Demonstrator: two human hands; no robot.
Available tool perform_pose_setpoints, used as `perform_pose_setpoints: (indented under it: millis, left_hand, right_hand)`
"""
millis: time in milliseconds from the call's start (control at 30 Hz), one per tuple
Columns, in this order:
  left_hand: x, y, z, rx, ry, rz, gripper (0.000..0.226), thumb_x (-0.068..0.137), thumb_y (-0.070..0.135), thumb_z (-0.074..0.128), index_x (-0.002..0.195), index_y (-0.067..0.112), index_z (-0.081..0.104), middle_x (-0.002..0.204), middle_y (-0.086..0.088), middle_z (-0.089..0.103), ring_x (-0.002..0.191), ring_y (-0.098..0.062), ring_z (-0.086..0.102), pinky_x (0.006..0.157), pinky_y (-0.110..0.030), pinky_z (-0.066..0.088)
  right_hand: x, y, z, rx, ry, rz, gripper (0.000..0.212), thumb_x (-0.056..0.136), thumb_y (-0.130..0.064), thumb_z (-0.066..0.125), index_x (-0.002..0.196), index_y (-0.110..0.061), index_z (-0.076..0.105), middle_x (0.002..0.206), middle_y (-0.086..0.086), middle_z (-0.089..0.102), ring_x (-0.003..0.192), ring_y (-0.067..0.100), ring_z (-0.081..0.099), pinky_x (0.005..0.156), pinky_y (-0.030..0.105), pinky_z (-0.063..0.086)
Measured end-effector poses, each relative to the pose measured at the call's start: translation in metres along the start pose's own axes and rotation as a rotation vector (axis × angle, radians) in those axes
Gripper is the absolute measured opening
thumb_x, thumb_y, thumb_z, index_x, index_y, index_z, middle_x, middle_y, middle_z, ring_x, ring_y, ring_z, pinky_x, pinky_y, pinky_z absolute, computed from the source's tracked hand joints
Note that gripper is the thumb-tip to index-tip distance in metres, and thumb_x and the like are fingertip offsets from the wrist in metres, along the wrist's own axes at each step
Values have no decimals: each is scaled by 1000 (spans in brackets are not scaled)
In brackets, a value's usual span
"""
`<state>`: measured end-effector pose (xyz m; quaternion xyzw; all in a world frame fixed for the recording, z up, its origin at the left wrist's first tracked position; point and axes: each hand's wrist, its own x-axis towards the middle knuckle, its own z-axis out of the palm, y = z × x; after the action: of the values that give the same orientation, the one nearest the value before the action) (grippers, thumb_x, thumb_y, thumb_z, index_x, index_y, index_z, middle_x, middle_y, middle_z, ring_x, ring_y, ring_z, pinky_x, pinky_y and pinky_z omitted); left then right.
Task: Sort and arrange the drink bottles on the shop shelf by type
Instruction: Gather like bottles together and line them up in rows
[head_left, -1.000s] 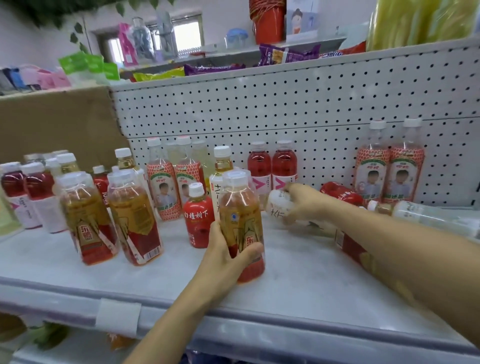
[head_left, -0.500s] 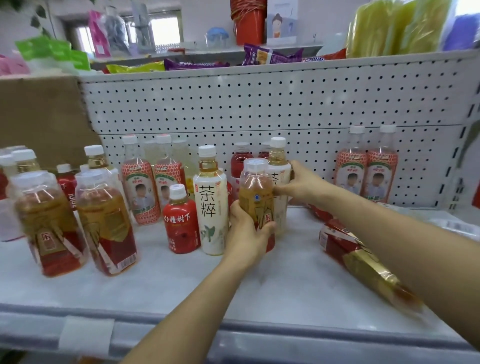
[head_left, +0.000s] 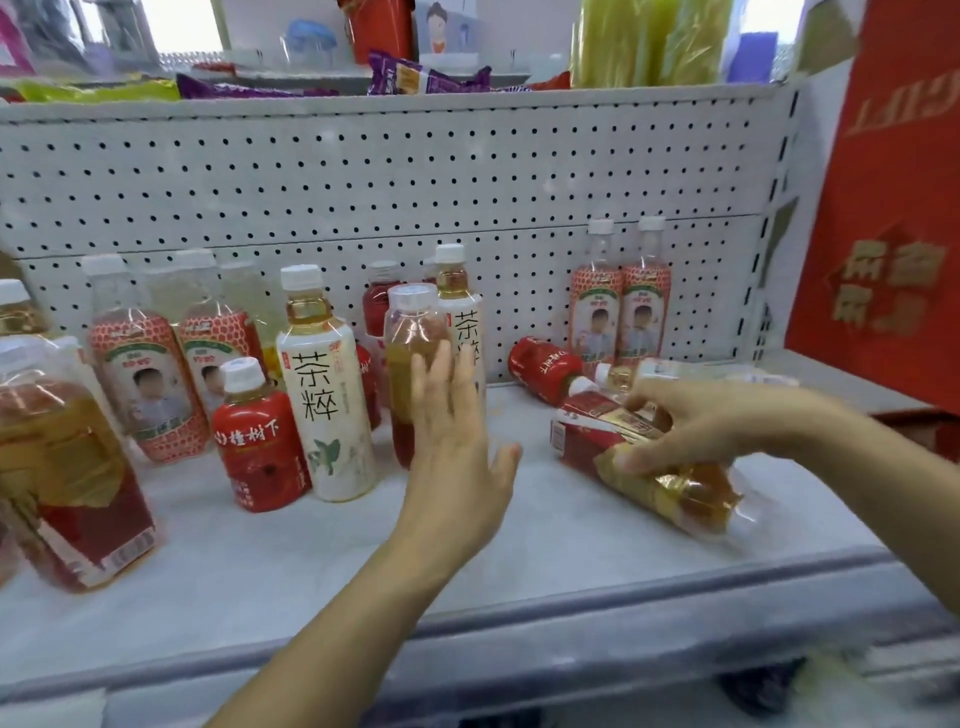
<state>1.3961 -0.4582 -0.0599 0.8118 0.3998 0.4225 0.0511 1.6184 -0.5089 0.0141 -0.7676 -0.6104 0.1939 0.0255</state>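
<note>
My left hand (head_left: 457, 441) is spread open with straight fingers, just in front of an upright amber tea bottle (head_left: 410, 343) at mid-shelf; whether it touches is unclear. Behind that bottle stands a white-label tea bottle (head_left: 462, 312), and a second white-label tea bottle (head_left: 324, 395) stands to its left. My right hand (head_left: 691, 426) curls over a red-and-gold tea bottle (head_left: 654, 467) lying on its side at the right. A small red bottle (head_left: 260, 441) stands left of the white one.
Two pink-label bottles (head_left: 621, 306) stand at the pegboard on the right, more pink-label bottles (head_left: 140, 374) on the left. A red bottle (head_left: 545, 366) and a clear bottle (head_left: 675, 371) lie behind my right hand. Large amber bottles (head_left: 67, 467) stand far left. A red box (head_left: 883, 208) borders the right.
My left hand let go of the amber bottle and opened. My right hand left the white-label bottle standing and moved right onto the lying red-and-gold bottle. The view shifted right.
</note>
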Motion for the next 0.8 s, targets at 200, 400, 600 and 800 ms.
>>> perform_pose_setpoints:
  millis: [200,400,600,800]
  left_hand:
    - [17,20,34,154,-415,365,90,89,11,64,159,27,10,166,10,3,152,-10,-8,125,-32,1]
    - [33,22,28,79,-405,407,85,73,36,84,145,27,39,144,7,44,128,-13,42,95,-27,41]
    - [28,16,20,-207,-203,-104,73,62,67,69,122,38,41,105,15,68,92,-6,66,81,-32,58]
    - [24,25,28,-179,-124,-240,68,74,58,72,129,39,37,106,17,67,94,-5,65,81,-26,57]
  right_hand:
    - [-24,0,35,15,161,-5,81,62,-45,79,130,-23,40,111,-2,61,93,17,61,82,39,57]
    - [-37,-4,7,581,-75,-175,48,83,-58,61,117,-25,63,109,8,71,97,26,70,80,38,60]
    - [32,-1,-7,624,285,-141,39,100,-42,51,101,-5,62,99,14,69,78,23,65,63,34,59]
    - [115,-18,23,-103,412,-194,41,94,-44,54,124,-15,50,110,4,64,93,24,63,77,38,53]
